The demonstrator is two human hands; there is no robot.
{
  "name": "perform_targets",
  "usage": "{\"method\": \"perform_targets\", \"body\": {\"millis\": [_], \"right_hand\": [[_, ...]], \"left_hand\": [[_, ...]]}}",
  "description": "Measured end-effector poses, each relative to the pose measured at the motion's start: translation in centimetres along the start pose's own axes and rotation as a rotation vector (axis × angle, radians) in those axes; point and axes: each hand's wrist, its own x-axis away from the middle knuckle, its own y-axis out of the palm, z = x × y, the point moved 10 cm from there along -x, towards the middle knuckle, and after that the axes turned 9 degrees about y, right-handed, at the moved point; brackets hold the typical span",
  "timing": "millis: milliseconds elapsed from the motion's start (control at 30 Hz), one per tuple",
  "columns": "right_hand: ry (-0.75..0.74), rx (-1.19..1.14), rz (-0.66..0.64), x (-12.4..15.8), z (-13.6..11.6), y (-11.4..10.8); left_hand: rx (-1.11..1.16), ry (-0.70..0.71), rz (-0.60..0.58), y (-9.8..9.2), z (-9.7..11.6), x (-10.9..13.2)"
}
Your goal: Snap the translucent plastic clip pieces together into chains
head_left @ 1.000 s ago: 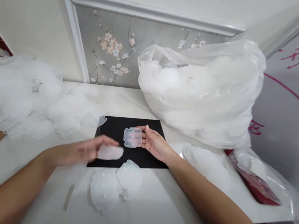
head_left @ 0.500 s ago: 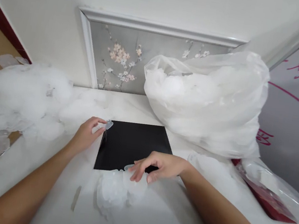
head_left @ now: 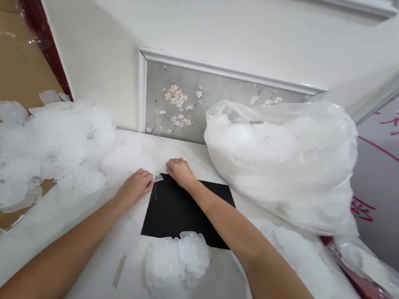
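My left hand (head_left: 137,185) is closed at the left edge of a black rectangular mat (head_left: 182,212). A small clear plastic piece (head_left: 158,178) pokes out from its fingertips over the mat's corner. Beyond the mat's back edge, my right hand (head_left: 180,170) has its fingers curled down beside the pile of thin translucent plastic pieces (head_left: 131,154). Its fingertips are hidden, so what they hold, if anything, cannot be seen. At the mat's front edge lies a smaller heap of similar translucent pieces (head_left: 177,258), with neither hand on it.
A large translucent bag (head_left: 283,162) full of whitish pieces leans at the back right. More loose pieces (head_left: 74,136) spread over the left side onto cardboard (head_left: 12,46). A red item in clear wrap (head_left: 368,294) lies at the right. A wall panel with blossoms (head_left: 176,101) stands behind.
My right hand has moved from the front heap across the mat to its back left edge. My left hand stays by the mat's left corner with the clear piece. The view has tilted up.
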Motion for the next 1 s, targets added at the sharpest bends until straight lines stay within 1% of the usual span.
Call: {"method": "perform_targets", "body": {"millis": [100, 167, 233, 300, 367, 433, 500, 567, 633, 700, 733, 800, 833, 867, 933, 1000], "right_hand": [[0.057, 0.002, 0.032, 0.1, 0.3, -0.6], [0.079, -0.016, 0.054, 1.4, 1.0, -1.5], [0.077, -0.036, 0.062, 3.5, 1.5, -2.3], [0.076, -0.154, 0.088, 5.8, 2.0, -3.2], [0.136, -0.413, 0.14, 8.0, 3.3, -3.9], [0.252, -0.688, 0.156, 9.7, 5.2, -3.5], [0.373, -0.857, 0.122, 11.0, 6.9, -2.3], [0.464, -0.958, 0.093, 12.0, 8.3, -1.3], [0.524, -1.019, 0.108, 12.8, 9.6, -1.1], [0.544, -1.046, 0.14, 13.3, 10.6, -1.4], [0.546, -1.048, 0.144, 13.5, 10.9, -1.5], [0.548, -1.043, 0.121, 13.7, 11.3, -1.6], [0.541, -1.039, 0.1, 13.7, 11.3, -1.5], [0.525, -1.039, 0.077, 13.7, 11.3, -1.4], [0.464, -1.057, 0.03, 13.7, 10.9, -1.3], [0.406, -1.081, -0.005, 13.9, 10.5, -1.3]], "left_hand": [[0.04, 0.042, 0.006, -0.8, 0.9, 0.4], [0.07, 0.055, 0.013, -1.1, 1.4, 0.5], [0.099, 0.043, 0.039, -1.0, 1.4, 0.5], [0.121, 0.001, 0.095, -0.7, 0.9, 0.5], [0.134, -0.046, 0.146, -0.1, 0.2, 0.5], [0.143, -0.078, 0.166, 0.7, -0.5, 0.5], [0.153, -0.097, 0.177, 1.2, -1.2, 0.4], [0.156, -0.108, 0.194, 1.0, -1.5, 0.2], [0.155, -0.104, 0.205, 0.3, -1.4, 0.0], [0.172, -0.056, 0.219, -0.6, -0.4, -0.2], [0.198, -0.008, 0.216, -0.9, 0.4, -0.3], [0.291, 0.123, 0.155, -0.8, 2.8, -0.3], [0.347, 0.176, 0.097, -0.4, 3.9, -0.2], [0.402, 0.2, 0.029, 0.2, 4.9, 0.0], [0.491, 0.181, -0.102, 1.5, 6.1, 0.4], [0.54, 0.137, -0.189, 2.3, 6.5, 0.8]]}}
